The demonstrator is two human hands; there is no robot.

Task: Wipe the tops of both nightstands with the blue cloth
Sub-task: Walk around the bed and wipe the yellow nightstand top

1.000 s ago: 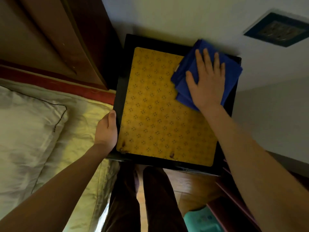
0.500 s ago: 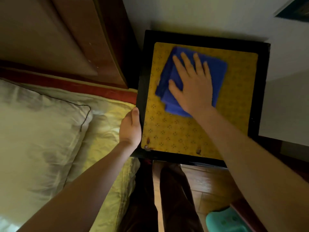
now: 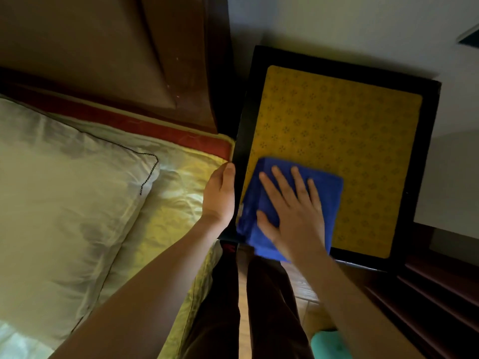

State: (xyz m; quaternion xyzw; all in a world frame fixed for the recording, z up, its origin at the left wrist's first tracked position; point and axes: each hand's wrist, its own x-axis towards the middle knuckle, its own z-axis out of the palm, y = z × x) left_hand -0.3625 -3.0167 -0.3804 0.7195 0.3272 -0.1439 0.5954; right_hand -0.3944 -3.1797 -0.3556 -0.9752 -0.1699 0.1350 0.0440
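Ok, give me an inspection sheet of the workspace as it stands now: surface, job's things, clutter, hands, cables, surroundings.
Surface: nightstand, black-framed top with a yellow patterned inlay; most of the inlay is bare.
Job's things: blue cloth, folded, on the near left corner of the top, overhanging the front edge a little.
Clutter: nothing seen.
Hands: right hand flat on the cloth, fingers spread; left hand holds the nightstand's left edge, thumb along the rim, fingers hidden.
Cables: nothing seen.
Surroundings: bed with a pillow to the left, wooden headboard behind it, pale wall beyond the nightstand, wooden floor below.
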